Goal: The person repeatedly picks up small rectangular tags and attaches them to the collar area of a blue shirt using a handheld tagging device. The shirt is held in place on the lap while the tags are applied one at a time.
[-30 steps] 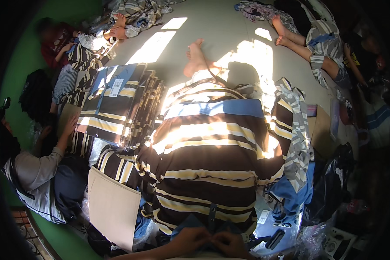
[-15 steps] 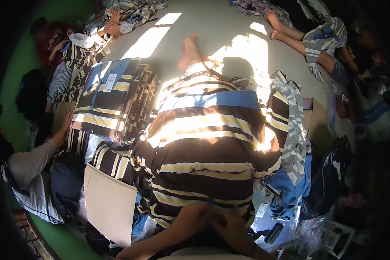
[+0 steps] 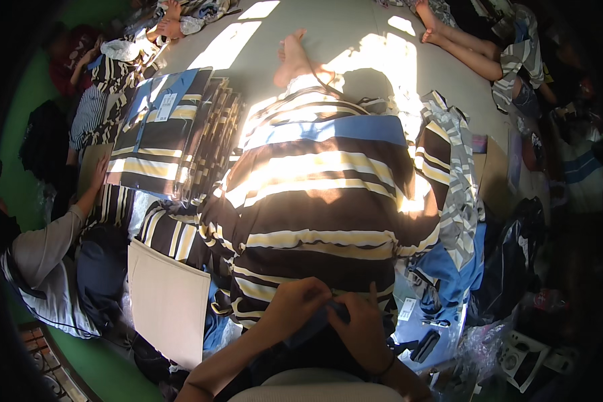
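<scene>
Sunlit pale floor point(image 3: 355, 33) serves as the work surface, with several people sitting round it and garments spread everywhere. Both of the person's hands meet at the near end of a brown, cream and blue striped polo shirt point(image 3: 321, 194), which lies flat and stretches away from the grip toward the person's own bare foot point(image 3: 295, 57). The left hand point(image 3: 295, 305) is curled closed over the blue collar point(image 3: 318, 321), fingers folded down on it; the right hand point(image 3: 362, 328) pinches the same collar from the other side, thumb up. Both hands look closed on the fabric, though the fingertips are tucked under and the exact hold is hard to read.

Judging by the grip, the step in hand appears to be working at the collar or neck opening, buttoning or squaring it. The next move would call for keeping the collar even on both sides while the body of the shirt stays smooth on the floor.

Left of the grip lies a plain cardboard sheet point(image 3: 171, 301), and beyond that a stack of folded striped shirts point(image 3: 167, 144). Right of the grip sit more striped garments point(image 3: 449, 174), a blue piece of cloth point(image 3: 449, 268) and clear plastic bags point(image 3: 489, 335). A co-worker's arm in a grey sleeve point(image 3: 47, 241) reaches toward the stack. The placket and buttons are hidden under the hands, and the dark rim swallows whatever lies at the far right.
</scene>
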